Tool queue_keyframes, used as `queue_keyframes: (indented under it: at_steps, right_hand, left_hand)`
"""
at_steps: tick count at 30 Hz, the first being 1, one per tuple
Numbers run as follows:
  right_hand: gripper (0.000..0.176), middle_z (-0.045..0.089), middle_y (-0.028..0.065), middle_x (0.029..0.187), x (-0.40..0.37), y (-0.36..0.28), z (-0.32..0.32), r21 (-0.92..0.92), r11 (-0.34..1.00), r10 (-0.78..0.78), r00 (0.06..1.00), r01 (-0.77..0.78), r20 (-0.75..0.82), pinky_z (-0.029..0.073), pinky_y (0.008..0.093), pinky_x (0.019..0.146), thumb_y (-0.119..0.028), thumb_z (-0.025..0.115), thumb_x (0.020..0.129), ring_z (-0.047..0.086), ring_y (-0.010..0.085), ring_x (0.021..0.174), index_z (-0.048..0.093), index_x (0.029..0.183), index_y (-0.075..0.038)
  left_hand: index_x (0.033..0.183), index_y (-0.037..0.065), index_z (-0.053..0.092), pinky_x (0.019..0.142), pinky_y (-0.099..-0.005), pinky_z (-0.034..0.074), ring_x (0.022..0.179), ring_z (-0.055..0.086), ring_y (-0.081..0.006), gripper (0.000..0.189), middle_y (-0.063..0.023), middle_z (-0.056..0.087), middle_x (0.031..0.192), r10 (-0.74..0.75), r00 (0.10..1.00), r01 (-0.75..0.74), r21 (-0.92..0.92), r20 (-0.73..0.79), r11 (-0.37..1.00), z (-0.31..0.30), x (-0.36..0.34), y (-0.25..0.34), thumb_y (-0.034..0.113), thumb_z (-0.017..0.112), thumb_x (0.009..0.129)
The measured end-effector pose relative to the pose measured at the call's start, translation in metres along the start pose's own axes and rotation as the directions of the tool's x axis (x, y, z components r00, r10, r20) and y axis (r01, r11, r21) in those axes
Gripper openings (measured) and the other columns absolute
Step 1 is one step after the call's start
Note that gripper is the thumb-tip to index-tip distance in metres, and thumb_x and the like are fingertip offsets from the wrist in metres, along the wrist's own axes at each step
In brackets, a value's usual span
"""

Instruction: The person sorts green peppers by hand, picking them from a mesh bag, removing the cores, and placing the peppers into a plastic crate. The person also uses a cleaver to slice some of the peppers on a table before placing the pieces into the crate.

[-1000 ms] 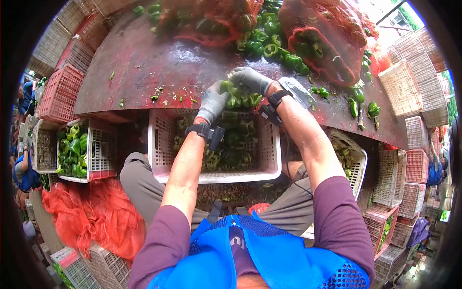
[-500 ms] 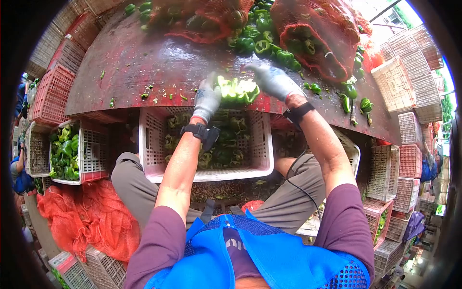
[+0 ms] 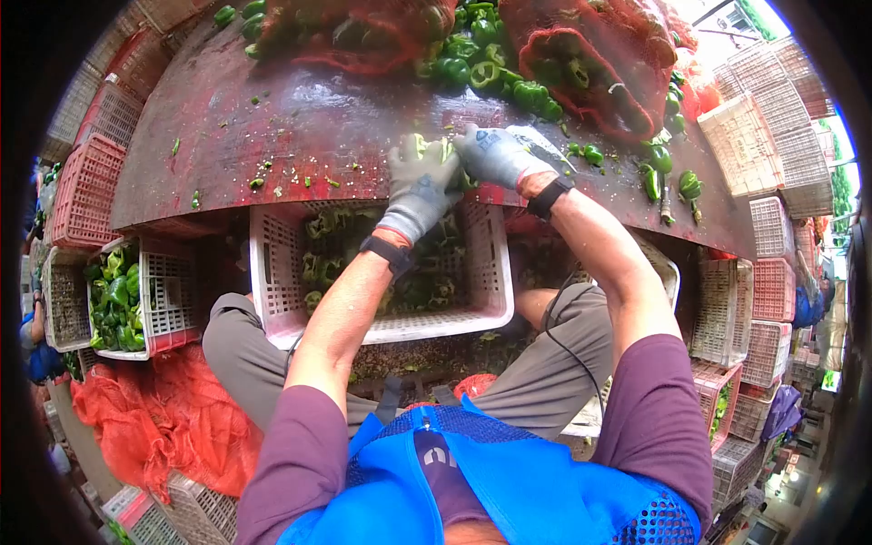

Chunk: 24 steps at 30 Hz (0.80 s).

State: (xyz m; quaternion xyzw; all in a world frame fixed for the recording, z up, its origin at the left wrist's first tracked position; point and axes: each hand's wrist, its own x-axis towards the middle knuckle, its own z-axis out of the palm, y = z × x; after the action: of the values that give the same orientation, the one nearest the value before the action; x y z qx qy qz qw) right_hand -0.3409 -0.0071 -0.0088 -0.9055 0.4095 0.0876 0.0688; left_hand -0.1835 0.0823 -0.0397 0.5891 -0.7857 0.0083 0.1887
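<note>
My left hand (image 3: pixel 422 188), in a grey work glove, is closed around a cut green bell pepper (image 3: pixel 421 145) at the table's near edge. Its fingers cover most of the pepper; pale flesh shows above them. Against it on the right, my right hand (image 3: pixel 498 156), also gloved, has its fingers curled. A pale, shiny blade, seemingly of a knife (image 3: pixel 545 145), sticks out behind that hand; its handle is hidden. Below both hands stands a white plastic crate (image 3: pixel 381 334) with cut green peppers (image 3: pixel 422 289) inside.
The red-stained table (image 3: pixel 300 118) bears scraps and seeds. Red mesh bags (image 3: pixel 590 82) and loose green peppers (image 3: pixel 536 98) lie toward its back. A crate of peppers (image 3: pixel 118 295) and red netting (image 3: pixel 173 418) are at left. Stacked crates (image 3: pixel 772 282) line the right.
My hands have come together. The left hand has turned and wrapped over the cut pepper, which was showing open between them. The blade is now visible behind my right hand.
</note>
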Motion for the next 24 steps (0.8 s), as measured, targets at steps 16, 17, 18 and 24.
queue_keyframes:
  at_steps: [16,17,18,24]
  right_hand:
    - [0.022,0.068,0.0026,0.086,-0.010,-0.010,0.027,0.976,-0.094,0.614,0.783,0.197,-0.099,0.048,0.0245,0.065,-0.020,0.069,0.089,0.061,0.0106,0.074,0.069,0.103,-0.004]
    - [0.023,0.068,0.0022,0.086,-0.027,-0.012,0.000,0.971,0.038,0.601,0.771,0.236,-0.211,0.049,0.0246,0.065,-0.021,0.069,0.089,0.062,0.0106,0.074,0.069,0.104,-0.005]
    - [0.022,0.069,0.0004,0.090,-0.060,-0.019,-0.043,0.973,0.170,0.597,0.769,0.156,-0.227,0.047,0.0224,0.066,-0.021,0.070,0.088,0.062,0.0075,0.078,0.068,0.103,-0.005]
    - [0.026,0.067,0.0215,0.093,-0.219,0.076,-0.056,0.273,0.918,0.359,0.898,-0.289,-0.256,0.050,0.0485,0.078,-0.027,0.060,0.086,0.065,0.0408,0.089,0.067,0.098,-0.005]
  left_hand:
    - [0.083,0.018,0.070,0.082,-0.0493,0.050,0.116,0.053,-0.0376,0.026,-0.0069,0.068,0.089,0.048,0.996,-0.042,-0.075,0.073,0.996,-0.008,0.001,-0.016,0.034,0.079,0.066]
    - [0.079,0.017,0.070,0.082,-0.0487,0.050,0.113,0.054,-0.0365,0.024,-0.0069,0.068,0.086,0.061,0.997,-0.057,-0.095,0.043,0.994,-0.011,-0.005,-0.018,0.034,0.078,0.065]
    - [0.076,0.023,0.076,0.082,-0.0439,0.050,0.111,0.054,-0.0329,0.013,-0.0055,0.069,0.092,0.080,0.990,-0.078,-0.023,0.112,0.997,-0.027,-0.016,-0.012,0.033,0.077,0.069]
    - [0.094,0.019,0.073,0.080,-0.0467,0.047,0.110,0.054,-0.0349,0.031,-0.0084,0.066,0.098,0.186,0.945,-0.222,0.111,0.268,0.969,-0.048,-0.075,0.003,0.026,0.079,0.065]
